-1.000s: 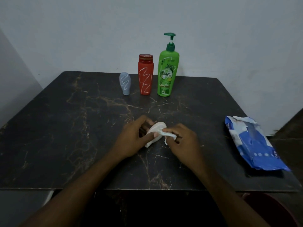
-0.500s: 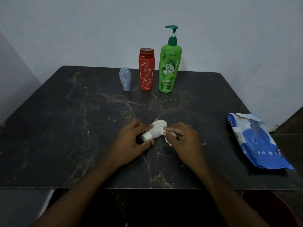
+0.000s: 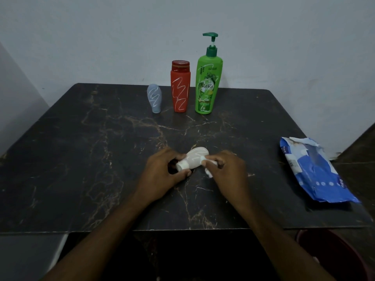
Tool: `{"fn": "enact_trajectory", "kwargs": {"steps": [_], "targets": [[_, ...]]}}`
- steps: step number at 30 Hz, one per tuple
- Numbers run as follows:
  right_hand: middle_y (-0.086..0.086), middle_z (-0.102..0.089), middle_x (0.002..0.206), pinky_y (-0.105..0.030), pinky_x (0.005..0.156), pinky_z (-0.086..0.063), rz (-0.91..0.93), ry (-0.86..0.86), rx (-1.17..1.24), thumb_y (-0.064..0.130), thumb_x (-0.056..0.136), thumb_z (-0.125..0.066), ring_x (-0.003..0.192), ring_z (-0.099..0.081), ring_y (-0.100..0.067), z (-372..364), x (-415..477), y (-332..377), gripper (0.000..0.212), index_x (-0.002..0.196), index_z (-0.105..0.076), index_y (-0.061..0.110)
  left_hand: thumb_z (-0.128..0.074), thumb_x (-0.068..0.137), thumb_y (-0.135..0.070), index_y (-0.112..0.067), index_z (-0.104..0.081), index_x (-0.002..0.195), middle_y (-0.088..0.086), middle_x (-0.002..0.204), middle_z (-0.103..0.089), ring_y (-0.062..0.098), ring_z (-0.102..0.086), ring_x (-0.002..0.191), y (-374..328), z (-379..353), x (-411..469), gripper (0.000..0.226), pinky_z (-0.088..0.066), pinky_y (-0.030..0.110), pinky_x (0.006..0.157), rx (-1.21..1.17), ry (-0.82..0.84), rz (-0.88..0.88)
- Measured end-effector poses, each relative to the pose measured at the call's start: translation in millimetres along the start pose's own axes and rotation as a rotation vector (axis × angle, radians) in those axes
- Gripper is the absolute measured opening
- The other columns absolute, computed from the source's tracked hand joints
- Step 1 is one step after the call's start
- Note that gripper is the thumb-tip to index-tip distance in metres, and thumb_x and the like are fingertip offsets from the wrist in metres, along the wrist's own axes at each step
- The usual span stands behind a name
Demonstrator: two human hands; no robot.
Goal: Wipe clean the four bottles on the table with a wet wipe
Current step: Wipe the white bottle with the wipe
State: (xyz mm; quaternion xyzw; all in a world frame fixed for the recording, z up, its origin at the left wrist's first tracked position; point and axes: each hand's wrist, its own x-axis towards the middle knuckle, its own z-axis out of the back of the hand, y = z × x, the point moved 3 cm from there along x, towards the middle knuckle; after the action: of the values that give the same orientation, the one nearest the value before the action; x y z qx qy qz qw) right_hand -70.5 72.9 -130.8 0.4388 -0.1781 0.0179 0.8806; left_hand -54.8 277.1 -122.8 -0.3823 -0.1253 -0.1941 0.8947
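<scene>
Head view: my left hand (image 3: 162, 175) grasps the white bottle (image 3: 193, 159), now uncovered as my right hand (image 3: 225, 171), pinching the wet wipe (image 3: 209, 166), slides aside; scribbles remain, wiping unfinished.

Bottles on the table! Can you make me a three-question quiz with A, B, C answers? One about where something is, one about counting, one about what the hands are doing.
1. Where is the blue pack of wipes?
A. On the right side of the table
B. Behind the green bottle
C. Under the left hand

2. How many bottles stand upright at the back?
A. One
B. Three
C. Five

3. What is happening to the white bottle?
A. It stands alone
B. It is held and wiped
C. It is inside the pack

Answers:
1 A: the pack of wipes lies near the table's right edge.
2 B: the grey bottle, red bottle and green bottle stand in a row.
3 B: the left hand grips the white bottle while the right hand presses a wipe on it.
</scene>
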Motion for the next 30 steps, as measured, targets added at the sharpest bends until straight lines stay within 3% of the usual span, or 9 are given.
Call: {"fn": "enact_trajectory", "kwargs": {"steps": [4,6,10,12,15,19,24,30], "targets": [[0.016,-0.071,0.089,-0.023,0.081,-0.054,-0.149,-0.014,0.052,0.032,0.087,-0.074,0.080,-0.065,0.003,7.0,9.1,-6.5,0.011,0.096,-0.078,0.026,-0.092,0.073,-0.030,-0.019,-0.077,0.111,-0.013,0.100,-0.068,-0.003,-0.062,0.092,-0.1,-0.7,-0.9,0.042,-0.043,0.004,0.077,0.003,0.001,0.011],[0.016,-0.071,0.087,-0.014,0.078,-0.050,-0.066,0.017,0.065,0.028,0.086,-0.076,0.081,-0.065,0.003,-1.6,-0.9,7.7,0.008,0.092,-0.078,0.024,-0.092,0.073,-0.029,-0.018,-0.077,0.109,-0.013,0.099,-0.068,-0.003,-0.062,0.091,0.4,-1.0,-0.3,0.040,-0.043,0.004,0.077,0.005,0.001,0.017],[0.011,-0.069,0.084,-0.016,0.077,-0.049,0.055,0.053,0.044,0.022,0.085,-0.077,0.081,-0.064,0.000,-6.8,-6.6,13.7,0.005,0.085,-0.078,0.027,-0.092,0.073,-0.028,-0.016,-0.077,0.105,-0.010,0.098,-0.069,-0.003,-0.062,0.089,-0.9,-1.0,-0.3,0.038,-0.043,0.004,0.077,0.011,-0.005,0.003],[0.011,-0.066,0.081,-0.018,0.072,-0.048,-0.037,0.049,-0.002,0.027,0.089,-0.073,0.075,-0.061,0.001,1.3,5.8,0.4,0.013,0.078,-0.072,0.035,-0.092,0.073,-0.028,-0.016,-0.076,0.104,-0.013,0.097,-0.068,-0.003,-0.062,0.089,-1.4,-0.1,-1.0,0.037,-0.043,0.005,0.077,0.006,-0.009,0.008],[0.013,-0.067,0.090,-0.011,0.068,-0.043,-0.211,-0.014,0.016,0.031,0.090,-0.071,0.078,-0.060,0.005,12.8,14.9,-13.9,0.004,0.087,-0.073,0.033,-0.092,0.072,-0.028,-0.015,-0.076,0.104,-0.014,0.097,-0.067,-0.003,-0.063,0.091,-1.0,0.2,-1.7,0.038,-0.043,0.004,0.077,-0.001,-0.005,0.007],[0.015,-0.068,0.089,-0.023,0.077,-0.053,-0.132,-0.002,0.079,0.026,0.086,-0.075,0.081,-0.064,0.001,0.9,-1.8,-1.7,0.003,0.088,-0.076,0.028,-0.092,0.073,-0.026,-0.015,-0.076,0.102,-0.011,0.098,-0.069,0.001,-0.063,0.095,-1.9,-0.4,-0.9,0.035,-0.043,0.005,0.077,-0.003,-0.005,0.002],[0.015,-0.070,0.095,-0.019,0.080,-0.054,-0.003,0.077,0.159,0.022,0.085,-0.078,0.088,-0.067,0.002,-9.5,-16.0,12.4,0.016,0.101,-0.078,0.021,-0.092,0.073,-0.028,-0.015,-0.075,0.102,-0.011,0.096,-0.068,-0.003,-0.062,0.088,-1.0,-0.9,-0.6,0.036,-0.043,0.005,0.075,0.007,0.004,-0.004],[0.017,-0.070,0.089,-0.025,0.081,-0.055,-0.171,-0.010,0.039,0.034,0.088,-0.072,0.081,-0.065,0.005,7.5,5.1,-8.8,0.014,0.099,-0.077,0.028,-0.091,0.074,-0.029,-0.015,-0.075,0.104,-0.014,0.099,-0.067,-0.005,-0.061,0.091,-0.6,-1.2,-0.7,0.038,-0.043,0.005,0.076,0.013,0.015,-0.002]]}}
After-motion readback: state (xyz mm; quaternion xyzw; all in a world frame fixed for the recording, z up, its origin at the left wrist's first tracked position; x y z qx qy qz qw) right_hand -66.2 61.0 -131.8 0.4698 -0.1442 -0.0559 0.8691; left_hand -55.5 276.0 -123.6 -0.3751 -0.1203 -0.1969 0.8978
